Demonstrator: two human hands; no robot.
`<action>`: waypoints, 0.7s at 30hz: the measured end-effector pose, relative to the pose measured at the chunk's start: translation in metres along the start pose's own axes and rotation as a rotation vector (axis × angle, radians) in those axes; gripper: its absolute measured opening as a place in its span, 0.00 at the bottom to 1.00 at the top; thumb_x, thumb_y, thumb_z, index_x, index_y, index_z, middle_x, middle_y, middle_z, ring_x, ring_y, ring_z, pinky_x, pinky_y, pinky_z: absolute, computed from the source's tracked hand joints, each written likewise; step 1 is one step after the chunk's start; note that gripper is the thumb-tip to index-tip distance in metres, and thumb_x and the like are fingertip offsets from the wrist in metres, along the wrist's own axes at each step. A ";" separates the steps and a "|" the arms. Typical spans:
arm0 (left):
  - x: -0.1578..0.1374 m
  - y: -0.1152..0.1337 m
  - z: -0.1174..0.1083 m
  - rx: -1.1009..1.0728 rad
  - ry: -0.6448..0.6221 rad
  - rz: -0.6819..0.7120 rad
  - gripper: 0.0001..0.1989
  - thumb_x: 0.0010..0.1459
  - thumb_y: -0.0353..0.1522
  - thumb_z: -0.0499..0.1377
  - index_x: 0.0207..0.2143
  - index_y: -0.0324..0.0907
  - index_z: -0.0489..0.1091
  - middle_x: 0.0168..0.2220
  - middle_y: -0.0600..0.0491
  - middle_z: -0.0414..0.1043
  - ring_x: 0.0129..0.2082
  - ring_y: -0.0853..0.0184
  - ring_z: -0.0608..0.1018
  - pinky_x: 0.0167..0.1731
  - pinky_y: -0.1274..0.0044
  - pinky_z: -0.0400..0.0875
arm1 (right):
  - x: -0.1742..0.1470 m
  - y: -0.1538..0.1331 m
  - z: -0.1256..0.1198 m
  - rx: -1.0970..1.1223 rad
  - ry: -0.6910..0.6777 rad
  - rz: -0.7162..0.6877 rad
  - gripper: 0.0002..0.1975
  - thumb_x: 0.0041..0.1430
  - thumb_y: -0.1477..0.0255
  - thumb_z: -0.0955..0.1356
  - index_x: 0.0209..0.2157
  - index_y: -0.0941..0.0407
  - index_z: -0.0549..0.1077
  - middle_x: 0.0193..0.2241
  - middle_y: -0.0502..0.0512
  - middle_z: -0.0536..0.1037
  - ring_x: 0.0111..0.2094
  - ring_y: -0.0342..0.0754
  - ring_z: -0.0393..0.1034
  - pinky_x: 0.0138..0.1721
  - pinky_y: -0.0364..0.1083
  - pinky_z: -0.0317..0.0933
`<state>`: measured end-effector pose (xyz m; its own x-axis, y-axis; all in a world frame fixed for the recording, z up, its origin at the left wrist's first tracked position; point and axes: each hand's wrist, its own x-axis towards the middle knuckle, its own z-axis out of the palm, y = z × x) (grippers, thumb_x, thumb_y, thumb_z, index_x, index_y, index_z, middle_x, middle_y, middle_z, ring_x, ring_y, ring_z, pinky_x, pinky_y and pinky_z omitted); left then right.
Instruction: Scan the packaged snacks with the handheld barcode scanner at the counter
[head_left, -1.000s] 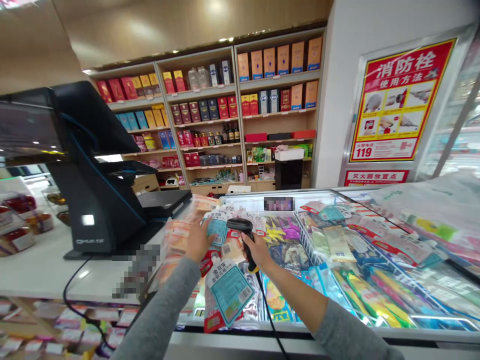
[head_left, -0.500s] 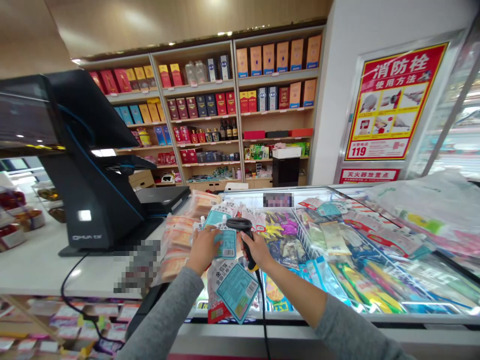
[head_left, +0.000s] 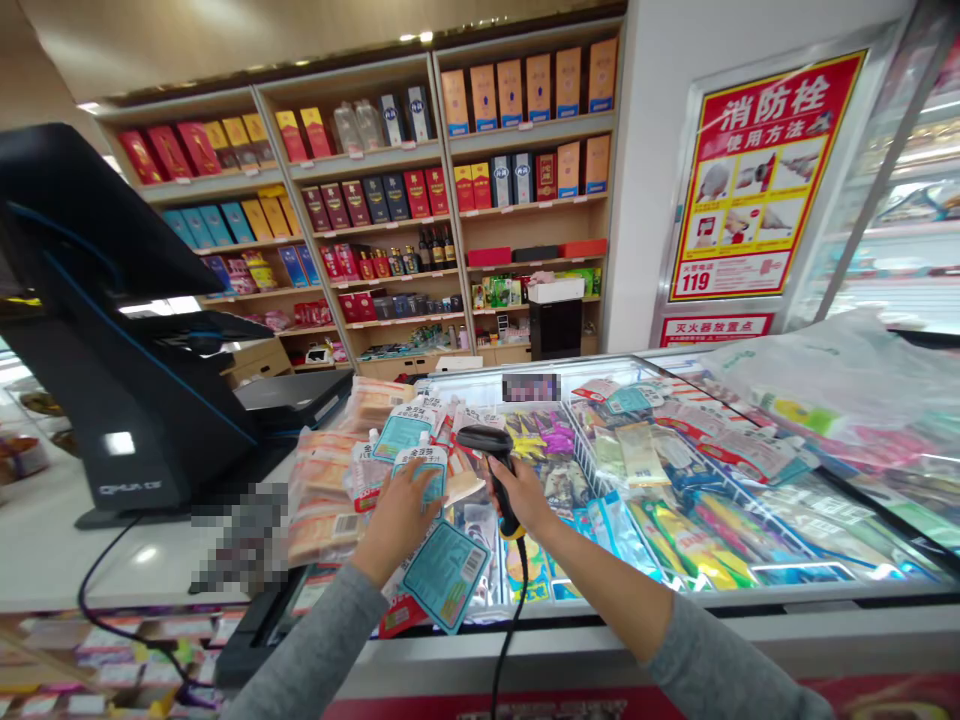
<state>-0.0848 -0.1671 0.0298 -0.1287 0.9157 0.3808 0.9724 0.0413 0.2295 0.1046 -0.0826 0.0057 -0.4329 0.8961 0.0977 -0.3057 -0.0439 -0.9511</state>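
Observation:
My right hand (head_left: 526,500) is wrapped round the grip of a black barcode scanner (head_left: 486,440), its cable hanging down the freezer front. My left hand (head_left: 401,515) has its fingers over a blue-labelled drink pouch (head_left: 426,457), left of the scanner head; the thumb side is partly hidden. Below that hand another drink pouch (head_left: 447,572) lies tilted, its barcode facing up. Further pouches, one of them a blue-labelled pouch (head_left: 405,430), lie behind my left hand. Beside them are clear packs of sliced bread (head_left: 324,500).
A glass-topped freezer (head_left: 637,600) holds many packaged ices in wire baskets. On its right lies a plastic bag (head_left: 817,375). To the left, a black checkout terminal (head_left: 172,410) stands on a white counter (head_left: 45,560). Shelves of boxed bottles (head_left: 386,205) line the back wall.
The view has turned slightly, shifting the scene left and up. My left hand and its pouch have moved away from the scanner, to the left. The scanner stays in my right hand.

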 end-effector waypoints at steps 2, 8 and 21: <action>0.005 0.014 0.002 -0.063 -0.012 0.052 0.17 0.58 0.31 0.63 0.51 0.45 0.77 0.61 0.40 0.72 0.62 0.47 0.73 0.61 0.54 0.66 | -0.002 -0.004 -0.006 0.019 0.012 -0.020 0.27 0.47 0.44 0.72 0.27 0.53 0.66 0.16 0.43 0.68 0.13 0.39 0.60 0.14 0.41 0.56; 0.052 0.074 0.017 -0.263 -0.002 0.246 0.12 0.59 0.32 0.60 0.46 0.45 0.78 0.50 0.45 0.79 0.53 0.56 0.79 0.57 0.64 0.71 | -0.003 -0.029 -0.057 0.042 0.138 -0.139 0.26 0.50 0.45 0.71 0.27 0.53 0.65 0.16 0.45 0.69 0.12 0.39 0.59 0.13 0.40 0.55; 0.163 0.316 0.172 -0.710 -0.417 0.353 0.11 0.54 0.29 0.63 0.40 0.41 0.80 0.44 0.45 0.83 0.45 0.58 0.83 0.50 0.69 0.75 | -0.072 -0.097 -0.317 -0.104 0.847 -0.169 0.25 0.44 0.47 0.74 0.26 0.53 0.67 0.14 0.46 0.69 0.12 0.42 0.60 0.12 0.43 0.55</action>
<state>0.2346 0.0642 0.0101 0.3713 0.9047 0.2092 0.5749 -0.4009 0.7133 0.4344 -0.0026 -0.0017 0.4003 0.9159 0.0286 -0.2118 0.1229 -0.9696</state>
